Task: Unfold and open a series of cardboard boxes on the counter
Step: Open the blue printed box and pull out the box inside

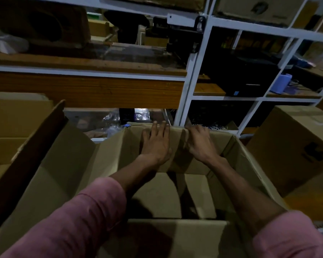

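Note:
A large brown cardboard box (67, 175) stands open in front of me, its flaps spread outward and its bottom flaps visible inside. My left hand (156, 144) lies flat against the inside of the far flap, fingers apart and reaching its top edge. My right hand (200, 142) is beside it on the same flap, fingers curled over the top edge. Both forearms reach across the box opening, with pink sleeves rolled up.
Another open cardboard box (17, 127) stands at the left, its flap raised. A closed box (295, 144) sits at the right. White metal shelving (194, 71) with wooden boards and stored goods rises directly behind the far flap.

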Motion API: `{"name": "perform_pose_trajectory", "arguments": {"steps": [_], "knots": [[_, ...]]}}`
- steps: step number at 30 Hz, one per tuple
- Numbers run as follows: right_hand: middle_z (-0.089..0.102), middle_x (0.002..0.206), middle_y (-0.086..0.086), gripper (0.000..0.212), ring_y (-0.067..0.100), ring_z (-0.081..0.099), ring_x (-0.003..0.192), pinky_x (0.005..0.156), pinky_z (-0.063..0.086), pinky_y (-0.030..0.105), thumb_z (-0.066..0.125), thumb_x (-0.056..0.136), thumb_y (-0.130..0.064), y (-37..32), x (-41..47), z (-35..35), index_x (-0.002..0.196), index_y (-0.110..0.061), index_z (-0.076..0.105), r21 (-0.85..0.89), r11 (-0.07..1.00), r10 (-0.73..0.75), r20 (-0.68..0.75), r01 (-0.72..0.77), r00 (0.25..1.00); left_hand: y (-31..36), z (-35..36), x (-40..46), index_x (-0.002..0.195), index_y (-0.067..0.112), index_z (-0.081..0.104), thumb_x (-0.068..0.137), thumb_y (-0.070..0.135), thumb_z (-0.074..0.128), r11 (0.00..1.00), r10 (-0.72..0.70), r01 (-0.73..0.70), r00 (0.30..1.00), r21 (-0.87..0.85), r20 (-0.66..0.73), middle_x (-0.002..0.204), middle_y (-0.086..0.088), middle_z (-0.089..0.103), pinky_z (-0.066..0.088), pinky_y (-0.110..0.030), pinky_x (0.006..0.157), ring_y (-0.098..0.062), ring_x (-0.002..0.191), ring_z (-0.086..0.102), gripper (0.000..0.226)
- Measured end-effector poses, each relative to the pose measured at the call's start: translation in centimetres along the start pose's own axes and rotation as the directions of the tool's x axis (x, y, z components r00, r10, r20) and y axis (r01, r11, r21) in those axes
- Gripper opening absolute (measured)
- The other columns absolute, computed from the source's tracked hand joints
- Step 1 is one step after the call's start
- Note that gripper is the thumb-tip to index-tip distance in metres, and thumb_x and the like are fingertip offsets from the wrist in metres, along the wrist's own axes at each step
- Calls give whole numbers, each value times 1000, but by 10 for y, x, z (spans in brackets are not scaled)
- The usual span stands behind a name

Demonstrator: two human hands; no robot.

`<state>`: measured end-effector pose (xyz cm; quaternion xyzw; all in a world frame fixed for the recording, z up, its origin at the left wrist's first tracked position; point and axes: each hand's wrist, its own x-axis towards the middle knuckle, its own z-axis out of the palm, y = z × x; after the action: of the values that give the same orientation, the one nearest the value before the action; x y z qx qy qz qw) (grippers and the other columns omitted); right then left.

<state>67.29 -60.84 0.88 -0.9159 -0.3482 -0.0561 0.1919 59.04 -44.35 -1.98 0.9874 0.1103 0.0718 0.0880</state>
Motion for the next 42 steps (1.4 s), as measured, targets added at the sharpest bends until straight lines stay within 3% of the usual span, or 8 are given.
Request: {"name": "perform_pose_trajectory", "arguments": {"steps": [7,14,19,24,29,33,37,42], "knots": [[68,117,3,26,18,62,108,92,51,33,60,97,-18,-13,-69,-43,122,-13,65,149,987,-80,128,61,989,31,-25,-69,124,21,55,102,53,38,992,2,10,995,-123,96,123,-8,60,29,-66,109,-27,117,55,42],[66,99,-9,24,2,60,88,79,51,28,54,100,-39,-21,-164,-58,113,-24,67,191,981,-66,230,22,971,52,-40,-169,86,27,53,103,61,20,996,73,-71,997,-58,37,97,-8,70,41,-47,91,-31,94,64,50],[65,104,-10,37,5,61,93,78,50,25,53,96,-54,-26,-224,-67,115,-25,65,276,961,-56,214,-6,975,44,-36,-221,116,24,58,92,71,16,927,308,-327,943,183,126,118,-4,65,33,-55,107,-25,113,58,68],[62,119,-7,38,15,56,112,98,47,43,71,88,-34,-8,-251,-52,125,-27,62,1,998,-58,142,58,988,45,-22,-239,120,23,50,101,48,43,902,330,-294,941,317,-66,123,-4,63,34,-52,107,-26,118,52,32],[60,104,6,39,26,51,99,82,41,39,83,75,-18,5,-271,-21,112,-20,69,-116,991,32,-253,-64,967,42,0,-254,135,29,48,90,42,67,989,117,-96,970,109,-212,147,-13,31,22,-56,113,-36,138,19,50],[54,125,14,58,37,41,114,88,45,47,86,72,-23,11,-295,-17,126,-18,63,-168,972,90,-390,-166,916,18,18,-274,146,34,45,70,57,82,975,-43,122,923,186,-381,147,-16,31,22,-56,104,-39,128,31,88],[35,148,11,70,44,33,124,95,40,60,83,75,-36,21,-308,-14,137,-24,52,-64,936,286,-437,-347,853,9,23,-282,151,39,37,73,67,74,947,-195,282,886,155,-420,149,-15,28,31,-58,96,-39,125,33,91],[6,164,8,104,48,24,139,105,34,60,84,68,-52,42,-310,-6,153,-30,28,-8,965,248,-315,-263,916,3,22,-285,158,44,9,76,74,66,951,-288,310,894,10,-342,161,-12,13,44,-62,88,-45,119,36,104]]}}
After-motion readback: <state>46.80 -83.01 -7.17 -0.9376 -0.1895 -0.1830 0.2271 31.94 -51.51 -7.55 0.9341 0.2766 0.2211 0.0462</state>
